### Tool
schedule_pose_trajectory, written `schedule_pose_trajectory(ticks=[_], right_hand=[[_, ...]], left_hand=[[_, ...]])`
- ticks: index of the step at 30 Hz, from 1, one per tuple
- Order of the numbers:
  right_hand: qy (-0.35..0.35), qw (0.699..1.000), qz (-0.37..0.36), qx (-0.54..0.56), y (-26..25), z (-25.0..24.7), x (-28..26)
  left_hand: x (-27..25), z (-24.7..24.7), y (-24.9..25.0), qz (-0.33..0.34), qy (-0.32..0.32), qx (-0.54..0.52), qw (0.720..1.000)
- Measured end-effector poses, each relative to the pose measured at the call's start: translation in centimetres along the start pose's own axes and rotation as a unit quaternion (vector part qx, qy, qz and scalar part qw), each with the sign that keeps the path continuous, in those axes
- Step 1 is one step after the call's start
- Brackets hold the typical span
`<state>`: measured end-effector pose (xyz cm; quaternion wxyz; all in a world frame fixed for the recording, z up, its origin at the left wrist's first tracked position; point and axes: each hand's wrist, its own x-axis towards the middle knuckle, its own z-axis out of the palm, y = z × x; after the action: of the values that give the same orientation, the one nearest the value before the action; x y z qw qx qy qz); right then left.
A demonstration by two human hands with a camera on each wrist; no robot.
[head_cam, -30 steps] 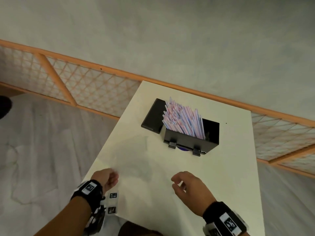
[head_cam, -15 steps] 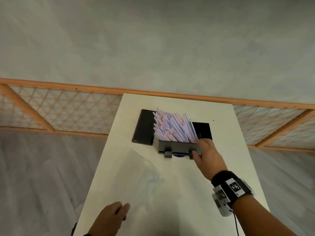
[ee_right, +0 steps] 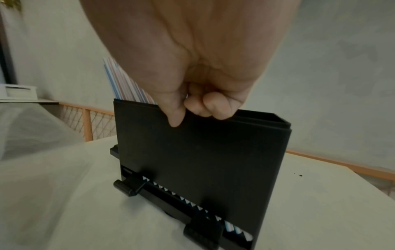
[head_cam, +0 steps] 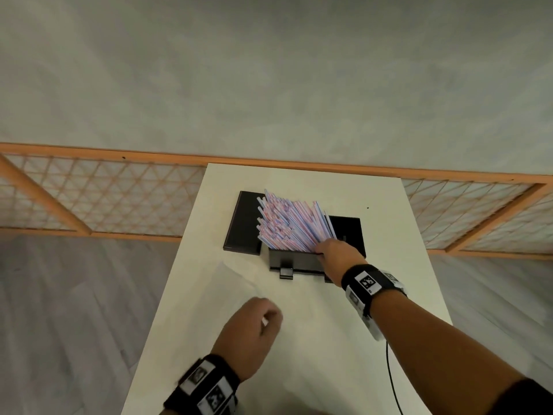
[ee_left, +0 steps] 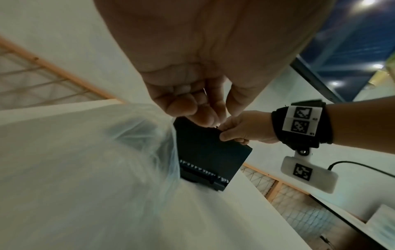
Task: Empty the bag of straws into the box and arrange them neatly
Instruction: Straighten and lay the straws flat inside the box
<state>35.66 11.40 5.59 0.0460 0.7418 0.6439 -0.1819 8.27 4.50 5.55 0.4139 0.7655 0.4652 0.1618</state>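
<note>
A black box (head_cam: 294,260) stands mid-table, with pink, blue and white straws (head_cam: 290,223) leaning left out of its open top. My right hand (head_cam: 335,253) grips the box's front wall near the right corner. In the right wrist view the thumb lies on the box's front face (ee_right: 203,160) and the fingers (ee_right: 210,108) curl over the rim. Straw ends (ee_right: 192,204) show in a slot along the bottom. The empty clear bag (head_cam: 227,295) lies flat on the table. My left hand (head_cam: 254,327) hovers over it, its fingers (ee_left: 192,108) loosely curled with nothing between them.
The box's black lid (head_cam: 244,223) lies flat just left of the box. The white table (head_cam: 374,295) is narrow, with floor to both sides. A wooden lattice rail (head_cam: 104,202) runs behind it. A thin black cable (head_cam: 392,381) hangs from my right wrist.
My right hand reached forward from the near table and took hold of the box's front rim. My left hand moved from the table's left edge to above the bag.
</note>
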Motion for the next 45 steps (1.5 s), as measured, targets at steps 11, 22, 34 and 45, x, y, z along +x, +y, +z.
schedule_pose_trajectory(ticks=[11, 22, 34, 45], right_hand=[[-0.090, 0.992, -0.088, 0.020, 0.1, 0.2, -3.4], [-0.207, 0.972, -0.102, 0.046, -3.1, -1.3, -3.0], [-0.238, 0.956, -0.118, 0.126, -3.2, -0.4, -2.7], [-0.232, 0.954, -0.113, 0.151, -1.9, -1.2, -2.3]], left_hand=[[7.0, 0.8, 2.9, 0.012, 0.041, 0.156, 0.987], [7.2, 1.3, 2.4, -0.050, 0.041, 0.125, 0.990], [7.3, 1.0, 0.6, -0.052, 0.044, 0.068, 0.995], [7.5, 0.0, 0.4, -0.063, 0.040, -0.024, 0.997]])
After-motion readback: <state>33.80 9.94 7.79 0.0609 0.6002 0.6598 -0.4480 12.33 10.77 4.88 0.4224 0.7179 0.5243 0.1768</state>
